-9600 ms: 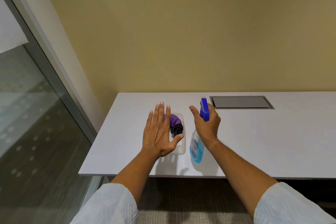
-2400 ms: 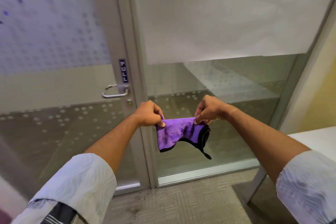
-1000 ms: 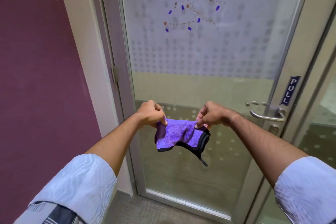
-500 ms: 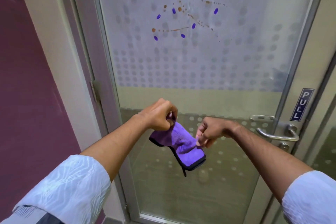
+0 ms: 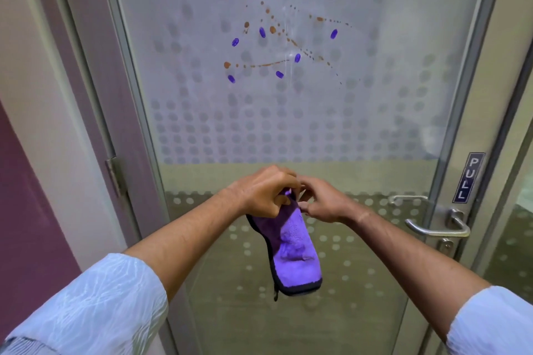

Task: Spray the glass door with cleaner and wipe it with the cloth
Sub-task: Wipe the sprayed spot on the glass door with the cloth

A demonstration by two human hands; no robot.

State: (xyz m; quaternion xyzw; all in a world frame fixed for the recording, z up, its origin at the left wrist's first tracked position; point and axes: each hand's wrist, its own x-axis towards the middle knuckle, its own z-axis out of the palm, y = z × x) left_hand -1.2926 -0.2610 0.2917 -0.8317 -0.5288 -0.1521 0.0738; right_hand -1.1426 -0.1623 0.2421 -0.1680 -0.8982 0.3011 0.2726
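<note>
Directly ahead, at close range: glass door (image 5: 288, 130), frosted in its upper half with a pattern of grey dots, clearer below. High on the glass, a cluster of stains (image 5: 277, 37): brown splatter drops and thin brown streaks, mixed with several purple oval marks. At the right edge of the door, a metal lever handle (image 5: 435, 228), and above it a small dark sign reading PULL (image 5: 468, 177). At the left edge, a hinge (image 5: 115, 176) on the metal door frame, then a pale strip of wall and a maroon wall (image 5: 23, 210) beyond.

In front of the lower glass, well below the stains, two bare forearms reaching forward from pale rolled-up sleeves (image 5: 95, 302), hands meeting at the centre. Left hand (image 5: 265, 193) curled, fingers pinching the top edge of a purple cloth (image 5: 294, 256). Right hand (image 5: 323, 202) just beside it, fingertips also closed on the cloth's top edge, the two hands nearly touching. Cloth hanging down from both grips, folded lengthwise into a narrow strip, fluffy purple with a black trim and a short black loop dangling at the bottom. Whether the cloth touches the glass: cannot tell.
</note>
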